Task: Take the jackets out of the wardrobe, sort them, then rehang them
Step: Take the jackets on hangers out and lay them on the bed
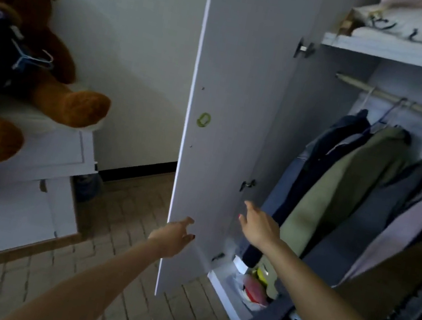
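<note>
Jackets [358, 214] hang on the rail [400, 101] inside the open wardrobe, right of scene (olive one second from left). Left hand [172, 239] at the near edge of the wardrobe door [230, 107], fingers loosely spread, gripping nothing. Right hand [259, 224] reaches toward the leftmost jackets, fingers extended, empty; teddy bear [47, 91] sits on a cabinet [43, 158] far left.
</note>
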